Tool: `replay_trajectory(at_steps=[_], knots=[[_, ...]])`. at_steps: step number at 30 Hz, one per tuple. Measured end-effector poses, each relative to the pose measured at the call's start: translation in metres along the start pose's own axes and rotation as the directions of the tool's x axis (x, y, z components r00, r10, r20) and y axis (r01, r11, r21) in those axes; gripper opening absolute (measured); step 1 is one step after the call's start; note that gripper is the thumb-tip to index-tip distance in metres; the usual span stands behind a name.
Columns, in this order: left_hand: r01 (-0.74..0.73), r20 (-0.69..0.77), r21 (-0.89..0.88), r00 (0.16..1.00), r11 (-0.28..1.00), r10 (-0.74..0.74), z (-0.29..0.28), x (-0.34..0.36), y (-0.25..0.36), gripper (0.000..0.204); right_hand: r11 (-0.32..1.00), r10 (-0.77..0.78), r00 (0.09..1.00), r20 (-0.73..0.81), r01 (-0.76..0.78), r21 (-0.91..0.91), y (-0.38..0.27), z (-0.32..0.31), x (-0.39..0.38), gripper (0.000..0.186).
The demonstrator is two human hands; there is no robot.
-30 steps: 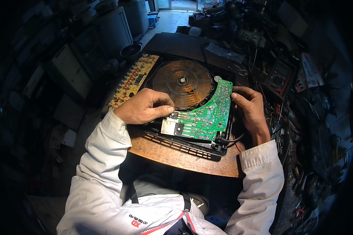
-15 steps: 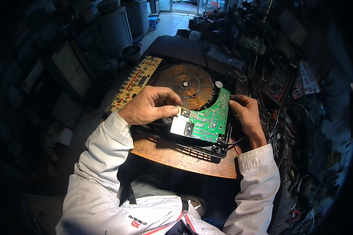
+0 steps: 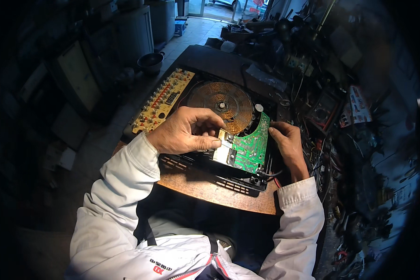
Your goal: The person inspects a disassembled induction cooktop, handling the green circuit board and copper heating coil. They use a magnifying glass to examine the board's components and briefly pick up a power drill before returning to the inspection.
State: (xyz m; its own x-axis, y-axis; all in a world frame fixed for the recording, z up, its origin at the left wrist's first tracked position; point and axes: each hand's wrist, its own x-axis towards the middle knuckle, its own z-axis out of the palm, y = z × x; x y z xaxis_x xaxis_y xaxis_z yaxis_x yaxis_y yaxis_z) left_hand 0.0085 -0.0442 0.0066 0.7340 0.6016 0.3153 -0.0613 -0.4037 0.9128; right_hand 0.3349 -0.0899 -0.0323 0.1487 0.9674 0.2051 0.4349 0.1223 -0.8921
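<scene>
Circuit board (image 3: 252,148), green and speckled with solder, is held at a slant above the near right part of an opened black housing (image 3: 226,181) on a wooden table (image 3: 196,187). The left hand (image 3: 184,131) pinches the metal plate (image 3: 222,148) at the board's left end, thumb on the face and fingers curled behind. The right hand (image 3: 287,142) closes thumb and forefinger on the board's upper right edge, its other fingers mostly hidden. Whether the board's lower edge touches the housing cannot be told.

A round copper coil (image 3: 209,97) lies flat in the housing just beyond the board, a pale knob (image 3: 222,105) at its center and a white disc (image 3: 259,108) near its right rim. Along the left side runs a yellow panel (image 3: 159,100) with small parts and a dark display (image 3: 172,97). A black cord (image 3: 274,174) leads off near the board's lower right corner, beside a red wire (image 3: 277,182). White sleeves (image 3: 121,175) cover both forearms. Tangled wires (image 3: 318,154) crowd the right, and a dark pan (image 3: 150,61) shows beyond the table at upper left.
</scene>
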Motion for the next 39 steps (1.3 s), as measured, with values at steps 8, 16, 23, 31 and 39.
replay_trajectory(at_steps=[8, 16, 23, 31, 39], knots=[[0.108, 0.059, 0.075, 0.992, 0.991, -0.112, -0.007, 0.000, 0.002, 0.032, 0.962, 0.134, 0.991, -0.020, -0.125, 0.242, -0.004, -0.005, -0.003, 0.023], [0.223, 0.023, 0.209, 0.972, 0.952, -0.233, -0.010, 0.000, -0.003, 0.033, 0.936, 0.008, 0.990, -0.140, 0.042, 0.350, -0.016, -0.005, -0.007, 0.022], [0.245, 0.000, 0.261, 0.967, 0.934, -0.254, -0.010, 0.003, -0.005, 0.032, 0.922, -0.012, 0.990, -0.141, 0.066, 0.381, -0.018, -0.007, -0.010, 0.020], [0.258, -0.003, 0.249, 0.964, 0.933, -0.266, -0.010, 0.003, -0.006, 0.032, 0.921, -0.024, 0.990, -0.140, 0.076, 0.383, -0.016, -0.007, -0.009, 0.019], [0.256, -0.005, 0.278, 0.964, 0.926, -0.265, -0.009, 0.003, -0.005, 0.033, 0.922, -0.021, 0.990, -0.137, 0.072, 0.380, -0.017, -0.006, -0.009, 0.019]])
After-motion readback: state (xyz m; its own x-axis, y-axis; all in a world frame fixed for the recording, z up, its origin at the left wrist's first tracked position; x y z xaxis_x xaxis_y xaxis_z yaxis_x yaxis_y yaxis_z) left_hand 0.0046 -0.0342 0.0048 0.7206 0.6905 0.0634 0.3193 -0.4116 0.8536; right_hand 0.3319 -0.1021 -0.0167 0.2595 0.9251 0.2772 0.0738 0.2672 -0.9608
